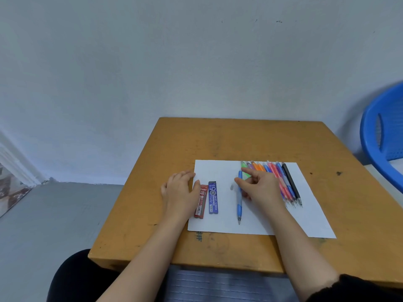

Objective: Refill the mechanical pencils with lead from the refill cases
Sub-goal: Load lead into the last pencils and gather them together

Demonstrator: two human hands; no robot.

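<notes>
On a white sheet lie a red lead refill case and, to its right, a dark blue one. A blue mechanical pencil lies alone mid-sheet, tip toward me, with a small grey cap just to its left. A row of several coloured pencils lies at the sheet's right, ending in a black one. My left hand rests flat at the sheet's left edge, thumb beside the red case. My right hand hovers over the row's left end, covering a green pencil; fingers loosely bent, holding nothing visible.
The sheet lies on a small scuffed wooden table set against a pale wall. A blue plastic chair stands off the table's right side. Grey floor lies to the left, and my lap is below the near edge.
</notes>
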